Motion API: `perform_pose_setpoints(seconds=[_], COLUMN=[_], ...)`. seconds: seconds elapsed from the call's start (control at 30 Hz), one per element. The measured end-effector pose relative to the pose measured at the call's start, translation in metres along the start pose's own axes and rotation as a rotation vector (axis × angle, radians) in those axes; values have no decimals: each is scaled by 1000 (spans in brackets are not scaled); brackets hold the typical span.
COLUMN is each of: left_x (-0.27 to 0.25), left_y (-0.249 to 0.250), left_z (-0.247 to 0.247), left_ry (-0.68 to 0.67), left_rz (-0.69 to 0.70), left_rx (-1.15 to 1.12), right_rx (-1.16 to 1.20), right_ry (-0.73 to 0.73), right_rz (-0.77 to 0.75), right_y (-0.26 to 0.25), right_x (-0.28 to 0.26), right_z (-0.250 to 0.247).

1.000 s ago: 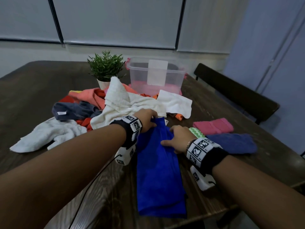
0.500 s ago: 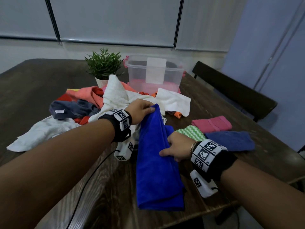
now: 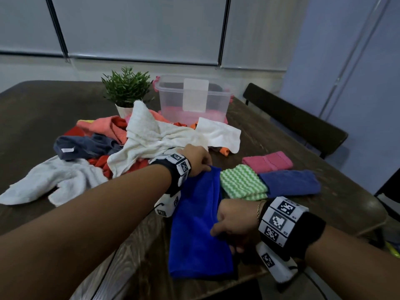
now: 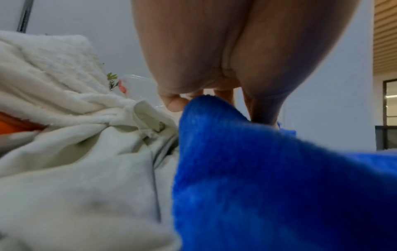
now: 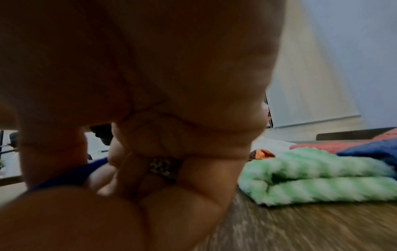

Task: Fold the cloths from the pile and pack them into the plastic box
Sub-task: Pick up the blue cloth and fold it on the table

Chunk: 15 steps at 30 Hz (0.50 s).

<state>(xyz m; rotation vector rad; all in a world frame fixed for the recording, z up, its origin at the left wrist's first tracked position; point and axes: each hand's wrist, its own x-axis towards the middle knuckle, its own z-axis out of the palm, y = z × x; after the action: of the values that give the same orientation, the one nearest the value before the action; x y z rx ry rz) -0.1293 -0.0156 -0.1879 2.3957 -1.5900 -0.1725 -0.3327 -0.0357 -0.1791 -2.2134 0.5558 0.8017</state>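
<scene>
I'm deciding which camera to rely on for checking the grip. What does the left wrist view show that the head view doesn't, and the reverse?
Only the left wrist view shows the thumb and fingers pinching the far edge of the blue cloth from beneath.

Only the head view shows the right hand gripping that cloth's side, and the folded green cloth, pink cloth and dark blue cloth.

Both show the left hand, blue cloth, white towel and plastic box.

Pile [image 3: 138,144] left (box [image 3: 192,98] behind), folded cloths [image 3: 270,174] right.
</scene>
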Motion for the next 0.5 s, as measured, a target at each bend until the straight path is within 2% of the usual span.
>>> perform_pose_setpoints(seconds=[0.07, 0.17, 0.23, 0.3, 0.4, 0.43, 0.5], left_x=[3, 4, -1, -11, -28, -34, -41], left_y=[1, 0, 3, 6, 2, 0, -4], left_z=[4, -3, -13, -24, -25, -22, -14], left_ry=[14, 151, 147, -55, -477, -550, -608], left_rz=[12, 14, 48, 86, 103, 130, 195], left_rx=[64, 5, -47, -100, -198, -185, -81], right_rx=[-65, -390, -423, -373, -393, -378, -340], right_ry=[23, 258, 348, 347, 280, 242, 195], right_rz=[26, 3, -86, -185, -241, -260, -323], right_y=[3, -2, -8, -12, -17, -18, -21], right_x=[0, -1, -2, -1, 1, 2, 2], right_z=[1, -8, -16, -18, -4, 4, 18])
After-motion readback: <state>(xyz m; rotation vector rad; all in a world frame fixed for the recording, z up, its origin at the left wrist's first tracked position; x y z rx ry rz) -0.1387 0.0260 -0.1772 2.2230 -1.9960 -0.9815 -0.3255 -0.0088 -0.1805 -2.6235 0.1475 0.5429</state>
